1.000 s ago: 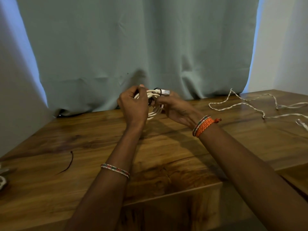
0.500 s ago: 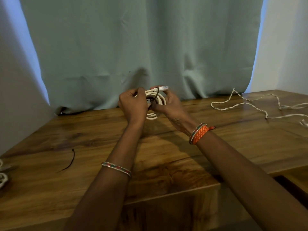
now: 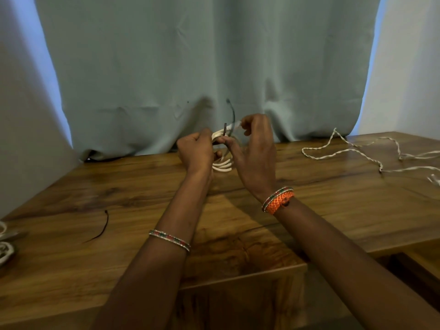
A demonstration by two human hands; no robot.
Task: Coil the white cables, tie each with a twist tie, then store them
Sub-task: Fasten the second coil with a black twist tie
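Your right hand (image 3: 256, 148) has pulled the twist tie (image 3: 232, 115) upward, pinching it; your left hand (image 3: 196, 151) grips the coiled cable (image 3: 222, 166) above the surface (image 3: 142, 198).

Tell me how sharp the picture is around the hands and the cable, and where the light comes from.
Head view: dim; bluish light at both curtain edges. Right hand motion-blurred; coiled cable and twist tie soft. Left hand sharper. Wide-angle bends the table edges.
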